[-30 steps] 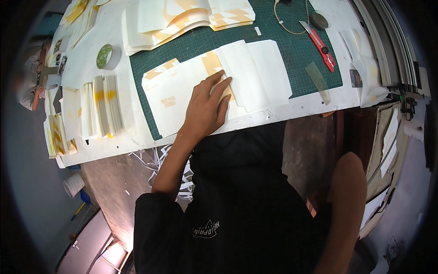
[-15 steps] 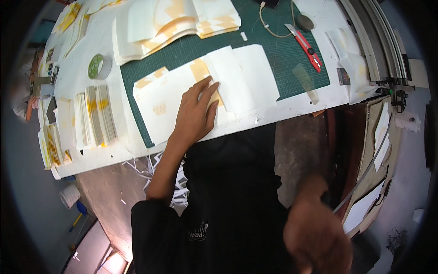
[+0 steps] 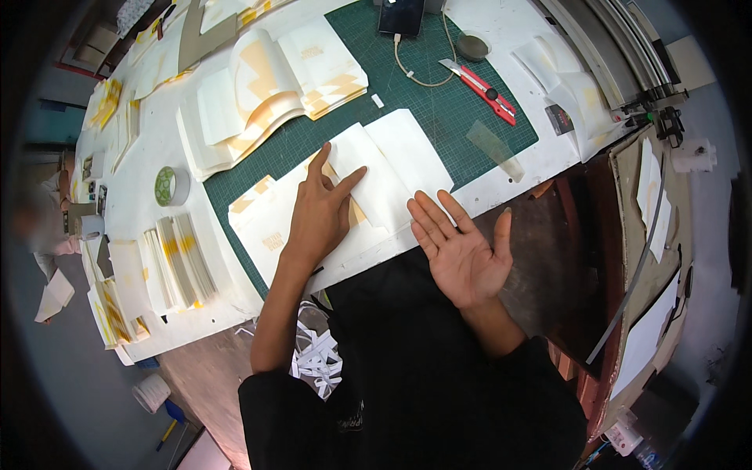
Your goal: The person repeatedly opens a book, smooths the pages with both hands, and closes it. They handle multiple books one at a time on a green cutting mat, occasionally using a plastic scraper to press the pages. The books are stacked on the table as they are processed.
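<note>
A white paper sheet with tan printed patches [image 3: 262, 223] lies across the front of the green cutting mat [image 3: 509, 145], its right part a blank white folded section [image 3: 415, 153]. My left hand [image 3: 317, 223] rests on this sheet near the fold, index finger and thumb spread apart, the other fingers partly hidden. Just off the table's front edge, my right hand [image 3: 466, 258] is held palm up with fingers stretched out and nothing in it. Its fingertips are close to the folded section's lower right corner.
Behind the sheet lies a stack of open printed sheets [image 3: 329, 66]. A red box cutter [image 3: 486, 90], a clear strip [image 3: 495, 149] and a cabled phone [image 3: 399, 17] are on the right. Leftward are a tape roll [image 3: 171, 186] and folded bundles [image 3: 178, 262]. A person [image 3: 59, 211] is far left.
My right hand has come up from the lower right to the table's edge, palm now facing up. My left hand stays on the sheet, its index finger and thumb now wider apart. The view has shifted.
</note>
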A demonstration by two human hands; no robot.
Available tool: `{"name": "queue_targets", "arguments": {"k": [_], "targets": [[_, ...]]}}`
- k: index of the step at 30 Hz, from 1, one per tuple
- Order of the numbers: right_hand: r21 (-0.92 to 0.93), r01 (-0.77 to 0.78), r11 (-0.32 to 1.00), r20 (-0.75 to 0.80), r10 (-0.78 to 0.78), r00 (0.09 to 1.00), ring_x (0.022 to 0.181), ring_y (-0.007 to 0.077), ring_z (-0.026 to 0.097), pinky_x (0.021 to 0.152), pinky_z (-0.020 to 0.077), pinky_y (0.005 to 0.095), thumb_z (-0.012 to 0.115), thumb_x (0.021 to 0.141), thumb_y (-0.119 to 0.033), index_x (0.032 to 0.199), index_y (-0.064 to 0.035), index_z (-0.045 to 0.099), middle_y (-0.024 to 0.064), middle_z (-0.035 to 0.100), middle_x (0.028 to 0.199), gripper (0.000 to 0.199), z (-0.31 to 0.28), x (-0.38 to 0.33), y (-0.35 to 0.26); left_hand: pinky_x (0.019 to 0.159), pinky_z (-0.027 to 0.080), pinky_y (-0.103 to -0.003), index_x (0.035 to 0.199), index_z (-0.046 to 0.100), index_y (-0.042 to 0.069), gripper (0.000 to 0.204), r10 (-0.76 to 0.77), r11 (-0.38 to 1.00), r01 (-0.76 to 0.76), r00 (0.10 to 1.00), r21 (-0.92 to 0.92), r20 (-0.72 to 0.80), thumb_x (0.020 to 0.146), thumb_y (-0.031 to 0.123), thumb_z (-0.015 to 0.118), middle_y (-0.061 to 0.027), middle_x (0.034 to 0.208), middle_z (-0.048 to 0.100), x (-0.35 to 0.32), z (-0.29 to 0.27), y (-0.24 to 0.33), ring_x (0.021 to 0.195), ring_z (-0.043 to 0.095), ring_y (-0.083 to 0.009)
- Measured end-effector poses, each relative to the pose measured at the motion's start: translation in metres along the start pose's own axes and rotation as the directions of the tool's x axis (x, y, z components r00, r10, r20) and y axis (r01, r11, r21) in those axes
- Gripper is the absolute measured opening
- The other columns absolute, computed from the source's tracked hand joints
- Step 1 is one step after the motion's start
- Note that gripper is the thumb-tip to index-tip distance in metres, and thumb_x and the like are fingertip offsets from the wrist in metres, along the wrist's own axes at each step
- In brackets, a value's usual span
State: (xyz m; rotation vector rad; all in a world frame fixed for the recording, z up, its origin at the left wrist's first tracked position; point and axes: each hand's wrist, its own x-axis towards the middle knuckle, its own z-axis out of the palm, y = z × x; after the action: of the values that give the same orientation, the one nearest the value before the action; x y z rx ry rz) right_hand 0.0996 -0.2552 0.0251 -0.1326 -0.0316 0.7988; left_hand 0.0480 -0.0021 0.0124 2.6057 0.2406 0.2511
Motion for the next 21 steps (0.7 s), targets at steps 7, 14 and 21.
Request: {"name": "queue_targets", "arguments": {"k": [7,14,21], "targets": [[-0.027,0.024,0.999,0.014,-0.024,1.000,0.165,0.0438,0.010,0.135,0.0033,0.0529,0.017,0.108,-0.075,0.167,0.0056,0.024,0.0327,0.017,0.174,0.100,-0.006,-0.008,-0.004,0.095,0.054,-0.039,0.128,0.080,0.020,0.058,0.115,0.990,-0.112,0.993,0.087,-0.031,0.077,-0.006,0.076,-0.0189,0.151,0.053,0.011,0.003,-0.008,0.106,0.061,-0.0299],[-0.081,0.106,0.991,0.063,-0.101,0.993,0.164,0.0446,0.017,0.134,0.0072,0.0552,0.016,0.108,-0.076,0.165,0.0038,0.030,0.0333,0.024,0.172,0.099,-0.030,-0.021,-0.016,0.111,0.046,-0.046,0.133,0.076,0.026,0.064,0.446,0.840,-0.441,0.893,0.316,0.061,0.074,0.003,0.079,-0.0089,0.152,0.057,0.037,-0.015,-0.017,0.136,0.054,-0.0331],[-0.096,0.137,0.986,0.040,-0.134,0.990,0.163,0.0452,0.020,0.133,0.0115,0.0561,0.017,0.108,-0.074,0.165,0.0028,0.033,0.0341,0.027,0.171,0.097,-0.029,-0.025,-0.021,0.128,0.035,-0.051,0.141,0.070,0.022,0.067,0.504,0.785,-0.574,0.811,0.233,0.298,0.076,0.004,0.077,-0.0065,0.155,0.060,0.058,-0.018,-0.024,0.148,0.051,-0.0293]]}}
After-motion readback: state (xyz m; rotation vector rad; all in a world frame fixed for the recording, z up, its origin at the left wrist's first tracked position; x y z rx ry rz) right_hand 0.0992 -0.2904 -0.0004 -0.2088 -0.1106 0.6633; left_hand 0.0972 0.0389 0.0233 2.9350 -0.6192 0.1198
